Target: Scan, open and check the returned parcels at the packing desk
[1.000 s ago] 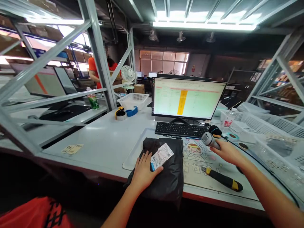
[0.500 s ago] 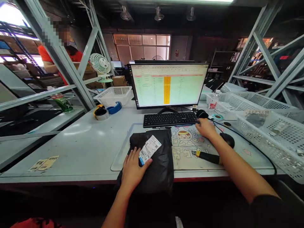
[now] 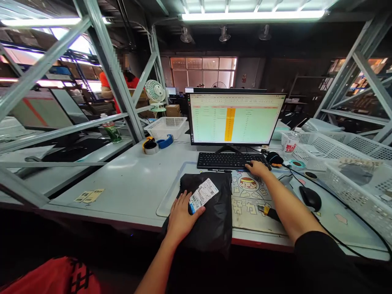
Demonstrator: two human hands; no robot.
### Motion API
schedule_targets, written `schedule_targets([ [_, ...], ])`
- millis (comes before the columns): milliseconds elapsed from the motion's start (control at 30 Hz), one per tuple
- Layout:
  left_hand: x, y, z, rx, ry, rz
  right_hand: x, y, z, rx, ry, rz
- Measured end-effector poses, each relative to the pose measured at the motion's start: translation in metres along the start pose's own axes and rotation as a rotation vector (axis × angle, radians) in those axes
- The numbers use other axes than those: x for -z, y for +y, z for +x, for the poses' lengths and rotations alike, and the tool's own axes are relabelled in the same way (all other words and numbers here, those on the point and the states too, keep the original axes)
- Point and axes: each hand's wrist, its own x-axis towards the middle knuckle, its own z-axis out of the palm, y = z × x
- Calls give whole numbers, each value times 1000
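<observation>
A black plastic mailer bag with a white shipping label lies at the desk's front edge, partly overhanging it. My left hand rests flat on its left side with fingers spread, the thumb just below the label. Over the right end of the black keyboard, my right hand is palm down with its fingers extended on the keys, holding nothing. A yellow and black utility knife lies on the cartoon desk mat, its handle partly behind my right forearm.
Behind the keyboard stands a monitor showing a spreadsheet. A mouse and its cable lie to the right, beside white plastic baskets. Tape rolls sit at the left. A person in orange is beyond the metal frame.
My right hand has shifted left along the keyboard, away from its far right corner. My left hand stays on the mailer bag. The camera view has swung left and up.
</observation>
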Motion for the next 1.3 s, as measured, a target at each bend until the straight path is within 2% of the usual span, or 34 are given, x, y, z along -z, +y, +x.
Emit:
schedule_targets([
  [67,14,6,-11,-1,51,-61,2,0,-9,28,5,14],
  [133,29,15,-31,-118,49,-107,4,2,-19,51,7,29],
  [167,34,19,-43,-214,-2,-110,5,3,-25,64,7,36],
  [233,36,25,-65,-376,-184,-51,3,10,-41,89,-1,48],
  [267,33,26,-72,-398,-255,5,0,16,-52,101,-13,50],
  [333,26,24,-77,-354,-299,91,-12,34,-79,122,-54,62],
  [400,24,18,-70,-279,-255,18,-30,58,-109,128,-102,93],
  [467,31,11,-57,-212,-162,-222,-47,82,-137,123,-102,133],
  [567,51,7,-32,-45,110,-609,-50,95,-164,98,13,195],
  [633,60,11,-17,107,302,-723,-33,78,-173,100,128,266],
  [667,61,15,-11,170,356,-740,-20,60,-176,129,175,309],
  [733,61,25,-4,261,404,-734,9,9,-185,270,222,378],
  [800,57,36,-4,296,425,-726,33,-54,-193,484,167,390],
  [867,52,46,-7,281,449,-723,44,-113,-194,609,64,349],
  [933,49,51,-12,237,461,-714,40,-148,-181,636,-34,232],
  [967,47,51,-13,217,462,-701,34,-153,-170,634,-72,177],
  [1000,46,49,-15,203,459,-681,27,-148,-155,619,-102,128],
  [1067,43,39,-16,200,442,-633,9,-112,-122,552,-144,73],
  [1167,40,16,-15,224,396,-554,-14,-24,-83,172,-135,-116],
  [1200,40,8,-14,235,367,-511,-20,4,-76,39,-135,-177],
  [1233,39,1,-15,252,335,-457,-26,28,-74,-36,-129,-207],
  [1300,38,-9,-17,281,313,-316,-36,58,-78,-64,-97,-238],
])
